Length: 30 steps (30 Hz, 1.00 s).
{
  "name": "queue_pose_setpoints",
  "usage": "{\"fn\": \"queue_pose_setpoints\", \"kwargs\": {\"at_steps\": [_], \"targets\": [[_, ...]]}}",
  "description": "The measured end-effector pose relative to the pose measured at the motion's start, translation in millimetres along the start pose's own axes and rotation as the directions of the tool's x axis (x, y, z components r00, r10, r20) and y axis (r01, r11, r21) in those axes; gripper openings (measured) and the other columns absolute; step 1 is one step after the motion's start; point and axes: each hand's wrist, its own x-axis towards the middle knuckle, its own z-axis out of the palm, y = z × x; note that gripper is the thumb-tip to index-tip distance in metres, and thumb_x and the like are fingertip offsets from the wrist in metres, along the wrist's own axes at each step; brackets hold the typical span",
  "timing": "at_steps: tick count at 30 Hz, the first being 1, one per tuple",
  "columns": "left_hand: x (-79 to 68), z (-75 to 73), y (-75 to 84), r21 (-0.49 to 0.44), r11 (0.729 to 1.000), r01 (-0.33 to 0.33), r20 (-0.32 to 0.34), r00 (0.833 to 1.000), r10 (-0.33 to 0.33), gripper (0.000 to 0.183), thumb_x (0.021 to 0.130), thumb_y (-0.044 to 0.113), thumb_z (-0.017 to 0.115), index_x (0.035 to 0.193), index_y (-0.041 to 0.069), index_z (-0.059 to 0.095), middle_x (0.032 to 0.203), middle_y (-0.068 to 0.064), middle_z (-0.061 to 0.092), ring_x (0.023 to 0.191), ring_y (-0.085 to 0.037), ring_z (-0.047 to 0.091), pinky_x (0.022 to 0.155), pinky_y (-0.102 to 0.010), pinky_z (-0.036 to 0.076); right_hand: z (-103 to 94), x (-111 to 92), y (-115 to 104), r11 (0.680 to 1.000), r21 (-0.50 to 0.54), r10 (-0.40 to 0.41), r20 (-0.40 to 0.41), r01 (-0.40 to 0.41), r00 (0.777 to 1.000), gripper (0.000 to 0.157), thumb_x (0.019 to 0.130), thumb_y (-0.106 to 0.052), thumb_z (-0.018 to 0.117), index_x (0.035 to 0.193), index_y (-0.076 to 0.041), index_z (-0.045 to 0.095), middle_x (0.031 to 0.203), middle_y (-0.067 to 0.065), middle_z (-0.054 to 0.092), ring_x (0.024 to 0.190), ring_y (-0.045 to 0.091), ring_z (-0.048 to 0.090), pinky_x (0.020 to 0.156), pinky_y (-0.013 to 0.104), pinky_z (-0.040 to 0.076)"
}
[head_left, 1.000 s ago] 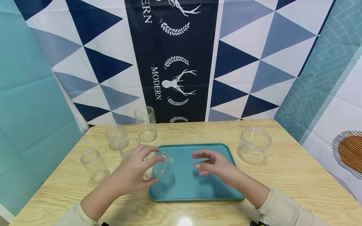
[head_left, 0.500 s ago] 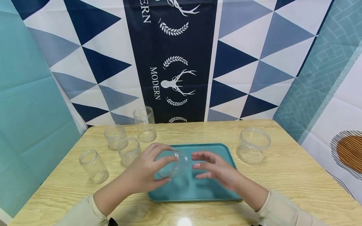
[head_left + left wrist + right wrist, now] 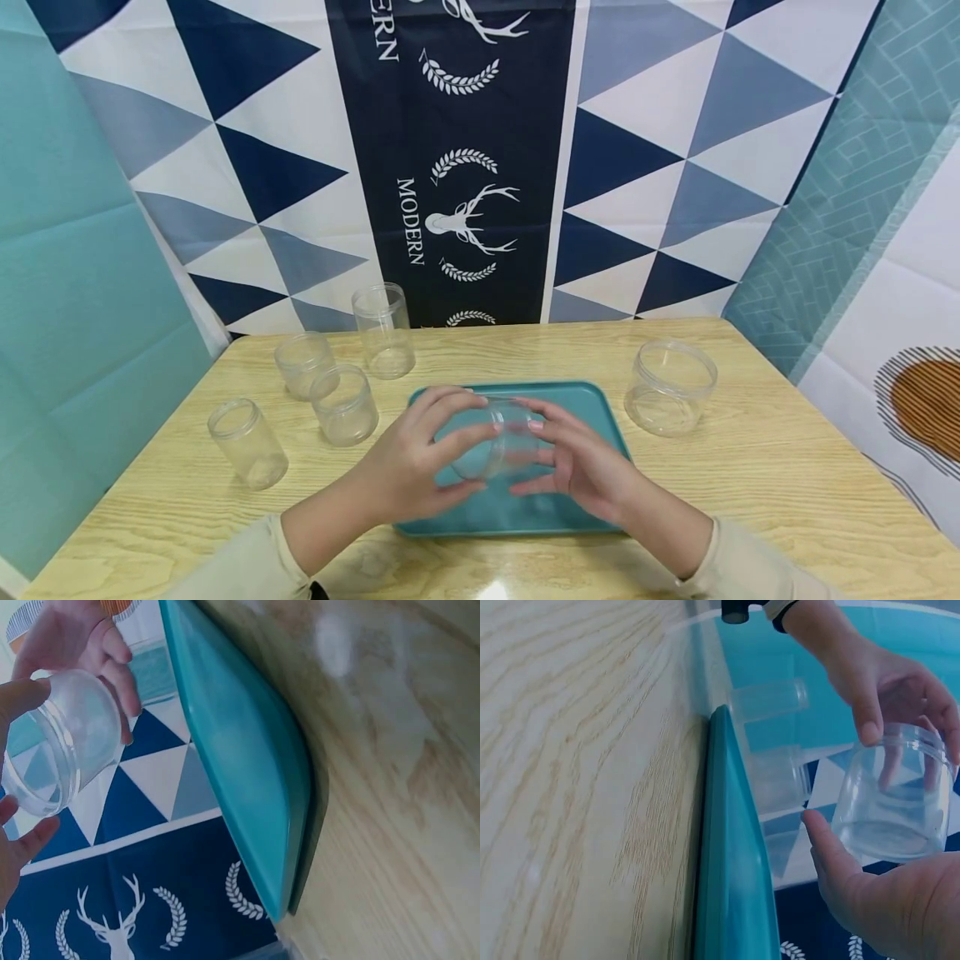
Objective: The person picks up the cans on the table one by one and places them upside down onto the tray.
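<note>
My left hand (image 3: 412, 462) grips a clear, empty jar (image 3: 892, 817) by its rim end, with fingers above and thumb below. Held on its side above the teal tray (image 3: 510, 512), the jar has its open mouth toward the left palm and its base toward the right. Close to that base is my right hand (image 3: 588, 467), its fingers spread and gently curved. In the right wrist view its thumb (image 3: 829, 844) lies beside the jar without closing on it. Whether the right fingertips touch the glass is hard to tell.
Several clear jars stand left of the tray: a slim one (image 3: 249, 446), a short one (image 3: 303, 365), a middle one (image 3: 345, 408) and a tall one (image 3: 384, 333). A wide jar (image 3: 670, 392) stands right of the tray on the wooden table (image 3: 757, 475).
My left hand has carried the jar rightward across the tray, up to my right hand. My right hand has stayed almost in place, its fingers spreading slightly.
</note>
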Motion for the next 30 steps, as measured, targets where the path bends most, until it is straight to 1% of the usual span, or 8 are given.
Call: {"fn": "queue_pose_setpoints", "kwargs": {"at_steps": [3,6,8,11,15,19,25,30], "targets": [[0.8,3.8,1.3,0.009,1.0,-0.022,-0.031,0.999,0.022,0.07,0.06,0.024,0.091,0.122,0.009,0.061,0.123,-0.017,0.056,0.112,-0.035,0.055,0.095,-0.045,0.049,1.8,-3,-1,1.0,0.026,-0.009,0.015,0.008,1.0,0.055,0.103,-0.021,0.046,0.153,-0.014,0.025,0.139,0.013,0.045,0.115,0.03,0.058,0.092,0.057,0.049],[0.9,7.8,2.9,0.008,0.999,-0.037,-0.033,0.999,0.037,0.068,0.062,0.024,0.09,0.122,0.009,0.061,0.123,-0.018,0.056,0.112,-0.035,0.055,0.097,-0.045,0.048,2.8,-4,-1,0.999,0.041,-0.016,0.026,0.015,1.0,0.054,0.103,-0.02,0.044,0.154,-0.016,0.024,0.141,0.016,0.041,0.118,0.031,0.057,0.092,0.056,0.05],[0.8,9.9,4.2,0.003,0.999,-0.042,-0.023,0.999,0.042,0.066,0.064,0.023,0.089,0.122,0.008,0.06,0.124,-0.018,0.056,0.113,-0.036,0.055,0.099,-0.044,0.048,3.0,-5,0,0.999,0.049,-0.022,0.026,0.02,0.999,0.053,0.103,-0.019,0.044,0.153,-0.017,0.025,0.139,0.016,0.043,0.117,0.032,0.057,0.092,0.054,0.05],[1.4,11.5,5.5,0.001,0.999,-0.044,-0.004,0.999,0.044,0.066,0.066,0.023,0.088,0.124,0.008,0.06,0.127,-0.018,0.054,0.115,-0.036,0.054,0.1,-0.044,0.046,2.6,-5,2,0.998,0.058,-0.036,0.017,0.035,0.999,0.05,0.103,-0.017,0.044,0.151,-0.017,0.031,0.132,0.013,0.05,0.115,0.031,0.059,0.092,0.053,0.051],[2.0,11.4,6.2,-0.007,1.0,-0.026,0.026,0.999,0.026,0.07,0.067,0.026,0.088,0.128,0.009,0.057,0.131,-0.018,0.051,0.119,-0.036,0.052,0.103,-0.044,0.045,0.6,-6,3,0.997,0.055,-0.059,-0.003,0.059,0.998,0.043,0.102,-0.015,0.046,0.144,-0.018,0.039,0.122,0.008,0.057,0.112,0.03,0.061,0.091,0.053,0.051],[1.4,11.4,6.4,-0.016,1.0,0.002,0.055,0.998,-0.001,0.074,0.068,0.029,0.088,0.131,0.011,0.054,0.134,-0.019,0.048,0.123,-0.036,0.049,0.104,-0.044,0.044,-3.4,-7,2,0.996,0.046,-0.082,-0.015,0.082,0.997,0.04,0.102,-0.014,0.045,0.141,-0.018,0.04,0.12,0.007,0.058,0.112,0.03,0.061,0.09,0.054,0.051],[-0.5,10.4,4.4,-0.02,0.999,0.025,0.07,0.997,-0.024,0.073,0.068,0.027,0.089,0.131,0.01,0.055,0.133,-0.02,0.048,0.123,-0.035,0.049,0.103,-0.044,0.044,-10.7,-10,0,0.996,0.038,-0.085,-0.032,0.086,0.996,0.042,0.102,-0.014,0.046,0.143,-0.017,0.038,0.124,0.007,0.057,0.114,0.032,0.06,0.091,0.055,0.051],[-3.0,7.5,2.7,-0.021,0.999,0.046,0.074,0.996,-0.045,0.072,0.067,0.025,0.089,0.13,0.01,0.056,0.132,-0.021,0.049,0.123,-0.033,0.049,0.102,-0.043,0.045,-17.5,-15,-4,0.997,0.002,-0.078,-0.057,0.078,0.995,0.041,0.102,-0.014,0.046,0.142,-0.02,0.04,0.128,0.008,0.051,0.114,0.03,0.06,0.091,0.055,0.05]]}}
